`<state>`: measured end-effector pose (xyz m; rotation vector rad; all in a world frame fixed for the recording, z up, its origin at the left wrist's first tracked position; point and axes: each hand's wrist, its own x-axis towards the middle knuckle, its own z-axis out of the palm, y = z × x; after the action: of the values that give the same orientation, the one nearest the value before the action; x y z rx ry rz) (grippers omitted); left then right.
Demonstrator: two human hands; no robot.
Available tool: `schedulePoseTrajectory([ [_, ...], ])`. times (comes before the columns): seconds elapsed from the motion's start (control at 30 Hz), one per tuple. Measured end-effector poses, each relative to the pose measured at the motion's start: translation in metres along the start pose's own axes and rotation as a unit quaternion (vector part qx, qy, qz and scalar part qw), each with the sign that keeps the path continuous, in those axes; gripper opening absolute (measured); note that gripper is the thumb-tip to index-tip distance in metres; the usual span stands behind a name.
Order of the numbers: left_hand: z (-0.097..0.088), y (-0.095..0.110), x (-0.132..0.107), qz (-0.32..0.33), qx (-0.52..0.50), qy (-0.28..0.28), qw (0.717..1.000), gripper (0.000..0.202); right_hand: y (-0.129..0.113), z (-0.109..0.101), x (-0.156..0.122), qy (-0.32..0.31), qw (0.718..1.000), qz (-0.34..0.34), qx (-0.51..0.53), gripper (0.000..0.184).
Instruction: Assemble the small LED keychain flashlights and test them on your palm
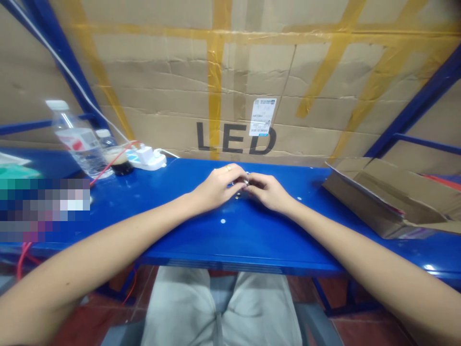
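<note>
Both hands meet over the middle of the blue table [201,240]. My left hand [224,183] wears a ring, and its fingers curl around a small shiny metallic piece [245,181]. From the other side my right hand [265,190] pinches at the same piece with thumb and fingers. Most of the piece is hidden by the fingers, so its kind does not show. A tiny gold-coloured part [237,195] lies just below the hands. Closer to me is a small white dot [223,221] on the tabletop.
At the left stand a water bottle [77,144] and a smaller bottle with dark liquid [120,163], beside a white power strip [149,159] with cables. An open cardboard box [378,202] sits at the right. Behind the table rises a large taped carton [162,96].
</note>
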<state>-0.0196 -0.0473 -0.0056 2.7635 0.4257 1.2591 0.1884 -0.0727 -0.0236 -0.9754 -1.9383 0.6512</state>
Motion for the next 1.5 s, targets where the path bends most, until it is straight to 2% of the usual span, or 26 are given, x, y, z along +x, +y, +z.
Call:
schedulePoseTrajectory([
  [0.1, -0.002, -0.002, 0.0, 0.007, 0.005, -0.003, 1.0, 0.01, 0.0, -0.001, 0.001, -0.001, 1.0, 0.016, 0.019, 0.011],
  [0.17, -0.002, -0.004, 0.0, -0.013, 0.017, -0.016, 1.0, 0.012, 0.001, -0.002, 0.003, 0.001, 0.999, 0.027, 0.034, 0.011],
  [0.27, -0.002, -0.01, -0.002, -0.065, 0.038, -0.079, 0.994, 0.015, 0.005, -0.005, 0.005, 0.009, 0.997, 0.041, 0.058, 0.014],
  [0.37, 0.003, -0.016, -0.004, -0.077, 0.031, -0.163, 0.983, 0.022, 0.011, -0.006, 0.007, 0.011, 0.993, 0.066, 0.1, 0.021],
  [0.47, 0.007, -0.021, -0.006, -0.056, -0.001, -0.203, 0.977, 0.033, 0.016, -0.005, 0.007, 0.017, 0.977, 0.106, 0.183, 0.031],
  [0.57, 0.01, -0.024, -0.007, -0.044, -0.011, -0.21, 0.977, 0.037, 0.019, -0.005, 0.007, 0.013, 0.949, 0.15, 0.277, 0.037],
  [0.63, 0.012, -0.025, -0.009, -0.049, -0.001, -0.215, 0.975, 0.035, 0.021, -0.006, 0.007, 0.01, 0.942, 0.16, 0.294, 0.036],
  [0.7, 0.013, -0.027, -0.009, -0.053, 0.005, -0.223, 0.973, 0.032, 0.022, -0.007, 0.008, 0.01, 0.953, 0.153, 0.262, 0.032],
  [0.83, 0.013, -0.031, -0.007, -0.061, 0.005, -0.236, 0.97, 0.028, 0.022, -0.009, 0.008, -0.03, 0.987, 0.12, 0.101, 0.026],
  [0.93, 0.006, -0.03, -0.005, -0.094, 0.024, -0.252, 0.963, 0.024, 0.02, -0.009, 0.008, -0.052, 0.995, 0.085, 0.03, 0.024],
  [1.07, -0.008, -0.026, -0.002, -0.149, 0.039, -0.283, 0.947, 0.012, 0.019, -0.01, 0.007, -0.043, 0.996, 0.07, 0.022, 0.024],
  [1.2, -0.017, -0.021, 0.002, -0.171, 0.029, -0.309, 0.935, 0.01, 0.019, -0.012, 0.007, -0.045, 0.996, 0.074, 0.021, 0.026],
  [1.33, -0.019, -0.02, 0.004, -0.18, 0.028, -0.323, 0.929, 0.011, 0.019, -0.014, 0.006, -0.022, 0.997, 0.07, 0.01, 0.027],
  [1.5, -0.018, -0.029, 0.002, -0.18, 0.024, -0.326, 0.928, 0.018, 0.022, -0.015, 0.007, -0.044, 0.997, 0.063, -0.016, 0.024],
])
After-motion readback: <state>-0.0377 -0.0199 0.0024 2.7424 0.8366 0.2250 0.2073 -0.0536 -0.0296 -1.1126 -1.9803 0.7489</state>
